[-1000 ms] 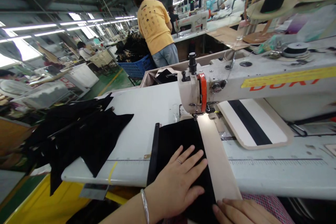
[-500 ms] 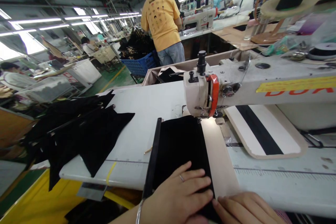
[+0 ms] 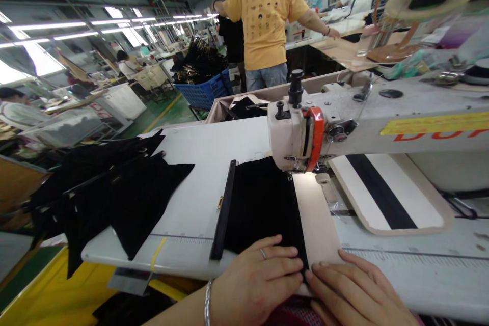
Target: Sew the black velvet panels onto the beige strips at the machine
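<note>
A black fabric piece (image 3: pixel 263 204) with a zipper along its left edge lies on the white sewing table (image 3: pixel 202 163), its far end under the head of the sewing machine (image 3: pixel 301 132). A beige strip (image 3: pixel 315 214) runs along its right edge. My left hand (image 3: pixel 260 280) lies flat on the near end of the black fabric, fingers stretched out, a ring on one finger and a bracelet at the wrist. My right hand (image 3: pixel 355 295) rests flat on the near end of the beige strip, fingertips touching those of the left hand.
A heap of black fabric pieces (image 3: pixel 107 193) covers the table's left end. A white and black striped template (image 3: pixel 385 193) lies right of the needle. A person in a yellow shirt (image 3: pixel 267 15) stands behind, beside a blue basket (image 3: pixel 206 91). Other workers sit at far tables.
The black fabric has fed further away under the machine head. Both hands have come forward with it, and my right hand now shows more fully on the beige strip. The person in yellow has turned.
</note>
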Available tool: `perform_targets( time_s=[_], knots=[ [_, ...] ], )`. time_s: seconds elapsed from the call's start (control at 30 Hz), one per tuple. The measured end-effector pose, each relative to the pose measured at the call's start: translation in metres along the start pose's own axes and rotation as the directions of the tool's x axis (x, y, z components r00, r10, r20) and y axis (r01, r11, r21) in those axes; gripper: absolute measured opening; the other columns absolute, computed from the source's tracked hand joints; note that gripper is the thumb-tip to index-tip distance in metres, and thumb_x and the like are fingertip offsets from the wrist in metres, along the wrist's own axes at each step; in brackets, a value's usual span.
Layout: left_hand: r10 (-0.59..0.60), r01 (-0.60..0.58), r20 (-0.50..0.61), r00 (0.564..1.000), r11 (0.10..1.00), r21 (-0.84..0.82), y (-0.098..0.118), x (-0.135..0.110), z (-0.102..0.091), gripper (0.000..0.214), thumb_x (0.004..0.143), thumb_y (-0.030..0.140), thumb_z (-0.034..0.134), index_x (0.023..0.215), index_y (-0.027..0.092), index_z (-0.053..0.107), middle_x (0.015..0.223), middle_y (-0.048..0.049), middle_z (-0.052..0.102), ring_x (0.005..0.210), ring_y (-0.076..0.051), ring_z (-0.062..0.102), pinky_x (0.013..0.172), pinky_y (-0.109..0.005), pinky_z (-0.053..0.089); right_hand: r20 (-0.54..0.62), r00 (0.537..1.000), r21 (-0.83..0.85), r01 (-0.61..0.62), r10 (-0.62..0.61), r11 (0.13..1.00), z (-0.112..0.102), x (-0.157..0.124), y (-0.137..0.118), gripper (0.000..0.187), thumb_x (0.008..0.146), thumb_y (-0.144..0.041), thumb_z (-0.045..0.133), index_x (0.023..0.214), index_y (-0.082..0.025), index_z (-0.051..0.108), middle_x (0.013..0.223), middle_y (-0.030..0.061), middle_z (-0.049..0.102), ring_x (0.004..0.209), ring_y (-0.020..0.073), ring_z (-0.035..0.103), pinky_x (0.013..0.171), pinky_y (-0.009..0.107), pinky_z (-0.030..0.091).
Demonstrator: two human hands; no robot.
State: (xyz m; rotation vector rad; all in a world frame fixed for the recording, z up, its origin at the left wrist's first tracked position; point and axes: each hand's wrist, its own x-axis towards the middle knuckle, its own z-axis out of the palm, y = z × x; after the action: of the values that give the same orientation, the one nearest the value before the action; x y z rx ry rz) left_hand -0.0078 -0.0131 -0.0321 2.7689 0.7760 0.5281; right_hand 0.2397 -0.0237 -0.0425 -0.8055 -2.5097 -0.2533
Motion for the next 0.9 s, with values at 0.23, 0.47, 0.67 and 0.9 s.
perform_targets(
  time_s=[0.23,0.47,0.67,0.9],
  knots=[
    [-0.032,0.032,0.031,0.999,0.999,-0.006,-0.015,0.013,-0.006,0.024,0.096,0.018,0.048,0.117,0.019,0.059,0.121,-0.0002,0.065,0.126,-0.012,0.049,0.118,-0.034,0.027,-0.024,0.992,0.139,-0.118,0.123,0.983,-0.001,0.017,0.005,0.023,0.088,-0.027,0.057,0.109,-0.022,0.065,0.101,-0.0026,0.069,0.092,0.0108,0.062,0.098,0.03,0.041],
    [-0.039,0.037,0.075,0.996,0.999,0.029,-0.036,0.027,-0.01,0.028,0.096,0.016,0.043,0.119,0.016,0.059,0.127,-0.0045,0.062,0.128,-0.015,0.048,0.116,-0.037,0.03,0.043,0.962,0.211,-0.273,0.27,0.939,0.017,0.02,0.01,0.03,0.089,-0.03,0.056,0.119,-0.024,0.06,0.112,0.0002,0.065,0.102,0.0167,0.057,0.101,0.04,0.036],
    [-0.034,0.027,0.083,0.996,0.996,0.086,-0.052,0.04,-0.011,0.027,0.097,0.015,0.041,0.118,0.016,0.059,0.128,-0.0039,0.061,0.127,-0.015,0.049,0.115,-0.035,0.032,0.111,0.946,0.188,-0.321,0.305,0.928,0.02,0.025,0.02,0.03,0.09,-0.028,0.056,0.12,-0.025,0.058,0.114,0.001,0.062,0.105,0.0184,0.054,0.102,0.044,0.035],
    [-0.047,0.036,0.072,0.996,0.99,0.139,-0.072,0.056,-0.011,0.026,0.094,0.012,0.043,0.116,0.014,0.057,0.126,-0.0052,0.061,0.126,-0.016,0.049,0.113,-0.036,0.035,0.104,0.943,0.153,-0.329,0.315,0.932,0.023,0.039,0.035,0.025,0.09,-0.028,0.055,0.114,-0.023,0.06,0.113,0.0016,0.062,0.104,0.0192,0.054,0.098,0.042,0.038]
  ],
)
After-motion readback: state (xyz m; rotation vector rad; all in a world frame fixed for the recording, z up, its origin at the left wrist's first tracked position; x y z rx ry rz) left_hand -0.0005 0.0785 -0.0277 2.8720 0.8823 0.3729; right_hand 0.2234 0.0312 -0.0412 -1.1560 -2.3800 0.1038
